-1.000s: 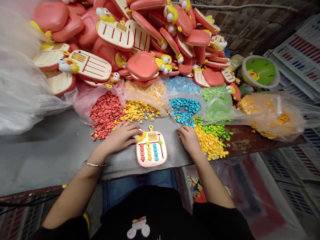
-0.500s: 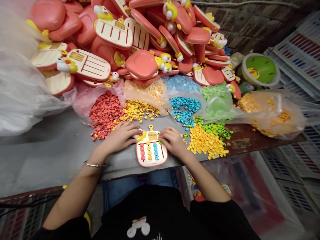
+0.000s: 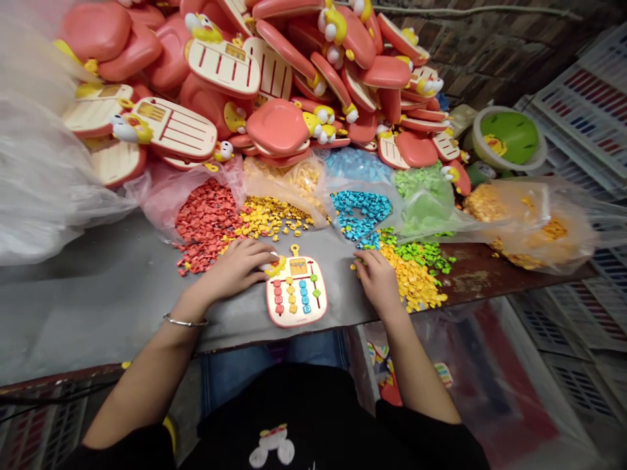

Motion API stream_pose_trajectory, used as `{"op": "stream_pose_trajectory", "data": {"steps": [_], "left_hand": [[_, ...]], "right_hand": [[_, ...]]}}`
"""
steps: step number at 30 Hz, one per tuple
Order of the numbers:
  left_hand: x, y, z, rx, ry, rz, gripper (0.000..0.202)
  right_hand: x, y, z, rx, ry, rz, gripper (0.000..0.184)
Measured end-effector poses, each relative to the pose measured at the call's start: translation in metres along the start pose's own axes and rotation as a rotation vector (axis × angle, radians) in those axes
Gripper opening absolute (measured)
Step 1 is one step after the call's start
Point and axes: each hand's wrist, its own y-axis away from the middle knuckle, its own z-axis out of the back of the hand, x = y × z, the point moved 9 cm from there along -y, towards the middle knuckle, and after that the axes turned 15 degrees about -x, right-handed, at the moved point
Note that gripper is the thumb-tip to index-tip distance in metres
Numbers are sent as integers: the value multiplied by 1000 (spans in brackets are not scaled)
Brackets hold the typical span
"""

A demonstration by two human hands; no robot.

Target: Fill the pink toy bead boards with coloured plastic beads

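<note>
A cream toy board [image 3: 296,314] with a coral rim lies flat on the table in front of me. Its slots hold columns of red, yellow and blue beads, while two green beads [image 3: 315,286] sit in the rightmost slot. My left hand [image 3: 235,269] grips the board's upper left edge at the yellow figure [image 3: 275,266] with white eyes. My right hand [image 3: 378,282] is right of the board, beside the yellow beads [image 3: 412,277]. Its fingertips are pinched together on the table; what lies under them is hidden.
Coral toy boards [image 3: 279,124] are heaped at the back. Before them, bags spill red beads [image 3: 208,219], yellow beads [image 3: 274,215], blue beads [image 3: 362,210] and green beads [image 3: 425,254]. A clear bag [image 3: 553,222] lies right, near a bowl [image 3: 509,138]. Crates [image 3: 592,98] stand beyond.
My right hand has left the board and moved right to the loose beads. Two green beads now show in the right slot. My left hand stays on the board.
</note>
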Motion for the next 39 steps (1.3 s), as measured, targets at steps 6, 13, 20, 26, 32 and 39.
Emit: {"op": "stream_pose_trajectory", "data": {"steps": [6, 13, 20, 26, 32, 39], "left_hand": [[-1, 0, 0, -3, -15, -8, 28], [-2, 0, 1, -5, -19, -3, 29], [-1, 0, -1, 9, -5, 15, 30], [-1, 0, -1, 12, 0, 10, 30], [-1, 0, -1, 20, 19, 17, 29], [-3, -1, 0, 17, 17, 20, 29]], "right_hand": [[67, -15, -32, 120, -278, 125, 17], [81, -6, -65, 193, -108, 182, 19], [42, -3, -8, 105, -271, 23, 19], [-32, 1, 1, -8, 120, -67, 17], [-2, -1, -3, -56, -324, -190, 10], [56, -3, -46, 83, -479, -55, 13]]}}
